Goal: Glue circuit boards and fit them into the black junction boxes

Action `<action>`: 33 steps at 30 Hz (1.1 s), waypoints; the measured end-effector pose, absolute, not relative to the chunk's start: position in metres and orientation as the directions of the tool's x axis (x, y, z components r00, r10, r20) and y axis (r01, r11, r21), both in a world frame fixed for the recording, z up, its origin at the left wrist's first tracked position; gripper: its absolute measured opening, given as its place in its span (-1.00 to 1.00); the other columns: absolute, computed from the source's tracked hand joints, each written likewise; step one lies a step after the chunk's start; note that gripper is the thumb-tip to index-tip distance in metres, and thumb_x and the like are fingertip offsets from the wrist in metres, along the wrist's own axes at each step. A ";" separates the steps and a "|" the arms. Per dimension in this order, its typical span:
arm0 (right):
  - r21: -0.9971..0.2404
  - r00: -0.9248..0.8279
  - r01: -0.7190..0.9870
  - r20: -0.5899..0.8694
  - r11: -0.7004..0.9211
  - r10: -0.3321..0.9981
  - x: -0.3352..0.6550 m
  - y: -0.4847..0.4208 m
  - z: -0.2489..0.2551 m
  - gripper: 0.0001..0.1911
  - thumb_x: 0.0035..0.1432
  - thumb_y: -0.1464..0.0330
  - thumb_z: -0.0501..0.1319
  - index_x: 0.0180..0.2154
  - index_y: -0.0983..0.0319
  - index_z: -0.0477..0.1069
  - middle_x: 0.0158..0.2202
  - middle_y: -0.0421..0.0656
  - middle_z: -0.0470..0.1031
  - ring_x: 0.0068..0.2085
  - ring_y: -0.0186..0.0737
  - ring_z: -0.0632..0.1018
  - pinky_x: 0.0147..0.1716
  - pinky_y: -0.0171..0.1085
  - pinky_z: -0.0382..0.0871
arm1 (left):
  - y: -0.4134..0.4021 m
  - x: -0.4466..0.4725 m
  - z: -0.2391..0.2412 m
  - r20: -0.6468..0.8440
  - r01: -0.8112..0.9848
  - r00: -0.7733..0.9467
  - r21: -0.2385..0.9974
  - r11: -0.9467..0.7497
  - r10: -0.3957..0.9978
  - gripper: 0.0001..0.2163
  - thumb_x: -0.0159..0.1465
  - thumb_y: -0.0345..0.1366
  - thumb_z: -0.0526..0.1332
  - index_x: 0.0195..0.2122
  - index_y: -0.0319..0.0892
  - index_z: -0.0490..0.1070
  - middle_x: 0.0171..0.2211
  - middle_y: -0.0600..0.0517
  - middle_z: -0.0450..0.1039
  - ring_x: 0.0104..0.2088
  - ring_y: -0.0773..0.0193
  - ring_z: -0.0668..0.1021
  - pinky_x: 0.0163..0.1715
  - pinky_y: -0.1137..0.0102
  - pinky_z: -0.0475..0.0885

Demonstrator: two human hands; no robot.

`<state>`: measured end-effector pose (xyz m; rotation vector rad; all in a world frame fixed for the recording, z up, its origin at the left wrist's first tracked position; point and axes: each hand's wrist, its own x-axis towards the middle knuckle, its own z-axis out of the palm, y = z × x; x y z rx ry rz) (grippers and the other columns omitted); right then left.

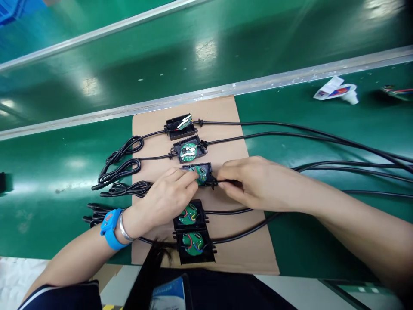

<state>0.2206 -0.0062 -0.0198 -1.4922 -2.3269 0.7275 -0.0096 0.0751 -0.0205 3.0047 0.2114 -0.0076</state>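
Observation:
Several open black plastic housings with green circuit boards form a column on a cardboard sheet (226, 258). My left hand (172, 191) reaches over the middle housing (208, 168), its fingertips pressed at the green circuit board (201, 174) inside; whether they grip anything is hidden. My right hand (248, 178) pinches a black cable at the right end of that housing. Above it lie two housings (182, 128) whose boards carry white material. Below, two more housings (195, 255) show boards with red, blue and yellow wires.
Coiled black cables (124, 150) lie left of the housings, and long black cables (290, 125) run off to the right. A white tube-like packet (338, 91) lies at the upper right, near blurred coloured wires (400, 92). A metal rail (180, 100) crosses the green table behind the cardboard.

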 end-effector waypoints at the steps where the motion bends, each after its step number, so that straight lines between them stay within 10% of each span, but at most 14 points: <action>1: -0.524 -0.435 0.761 0.024 0.382 0.900 0.220 -0.006 -0.024 -0.78 0.27 0.43 0.02 -0.40 0.23 0.37 -0.43 -0.15 0.43 -0.45 -0.30 0.41 -0.44 -0.32 0.24 | 0.075 -0.009 -0.020 -0.016 0.139 0.990 0.144 -0.980 0.138 -0.78 0.37 -0.53 0.01 -0.19 -0.29 0.46 -0.08 -0.12 0.48 -0.19 0.20 0.47 -0.12 0.29 0.44; 5: -0.350 -0.353 0.836 0.247 0.422 0.903 0.219 -0.012 -0.044 -0.75 0.34 0.43 -0.01 -0.30 0.28 0.41 -0.39 -0.11 0.42 -0.37 -0.26 0.45 -0.38 -0.31 0.32 | 0.074 -0.007 -0.019 -0.013 0.146 0.989 0.176 -0.974 0.146 -0.79 0.38 -0.51 0.02 -0.25 -0.28 0.45 -0.18 -0.10 0.49 -0.20 0.20 0.48 -0.11 0.30 0.45; 14: -0.113 -0.370 0.912 0.188 0.394 0.910 0.207 -0.019 -0.041 -0.75 0.29 0.51 0.01 -0.39 0.26 0.38 -0.47 -0.14 0.36 -0.47 -0.27 0.39 -0.57 -0.28 0.04 | 0.070 -0.001 -0.018 0.035 0.177 0.983 0.089 -0.980 0.181 -0.63 0.35 -0.54 -0.03 0.14 -0.25 0.33 -0.31 -0.02 0.41 -0.32 0.22 0.46 -0.25 0.32 0.41; 18: 0.028 -0.425 0.905 0.140 0.425 0.894 0.198 -0.019 -0.040 -0.75 0.25 0.57 0.02 -0.36 0.27 0.42 -0.44 -0.09 0.41 -0.46 -0.22 0.34 -0.57 -0.24 -0.03 | 0.067 0.005 -0.019 0.017 0.207 0.977 0.113 -0.972 0.211 -0.72 0.31 -0.53 -0.01 -0.12 -0.24 0.47 -0.33 -0.05 0.36 -0.33 0.19 0.43 -0.30 0.30 0.37; 28: -0.475 -0.208 0.815 0.295 0.332 0.932 0.221 -0.020 -0.058 -0.74 0.34 0.35 0.11 -0.10 0.27 0.54 -0.27 -0.03 0.46 -0.22 -0.14 0.39 -0.15 -0.16 0.33 | 0.063 -0.007 -0.020 0.025 0.270 0.961 0.144 -0.952 0.277 -0.58 0.28 -0.55 0.04 0.16 -0.27 0.33 0.04 -0.16 0.40 -0.05 0.12 0.47 -0.08 0.22 0.43; 33: -0.531 -0.184 0.784 0.294 0.321 0.938 0.214 -0.019 -0.061 -0.74 0.33 0.42 0.06 -0.27 0.26 0.52 -0.35 -0.06 0.48 -0.24 -0.15 0.42 -0.19 -0.18 0.33 | 0.045 -0.003 -0.012 -0.001 0.180 0.984 0.094 -0.979 0.181 -0.47 0.25 -0.61 -0.08 0.29 -0.46 0.12 0.17 -0.29 0.37 0.14 0.07 0.46 0.07 0.20 0.46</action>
